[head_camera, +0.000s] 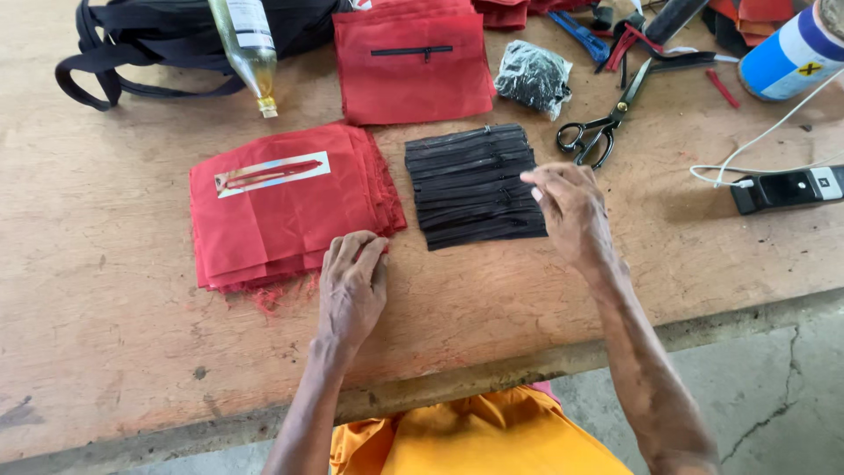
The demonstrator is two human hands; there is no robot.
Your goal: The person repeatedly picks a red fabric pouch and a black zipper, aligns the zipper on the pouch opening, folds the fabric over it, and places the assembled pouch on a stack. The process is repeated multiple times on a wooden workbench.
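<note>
A stack of red fabric pieces [281, 211] lies on the wooden table [114, 334]; the top piece has a slit cut-out backed with a pale strip. My left hand [352, 286] rests flat at the stack's near right corner, fingers on the fabric edge. Right of it sits a pile of black zippers [475, 185]. My right hand [571, 207] hovers at that pile's right edge, fingertips pinched together by the top zippers; whether they grip one I cannot tell.
A finished red pouch with a black zipper [413, 66] lies behind. Scissors [602, 127], a black plastic bag [534, 77], a bottle [249, 48], black straps [141, 48], a blue-white cylinder [791, 53] and a black device with a white cable [787, 186] surround the work.
</note>
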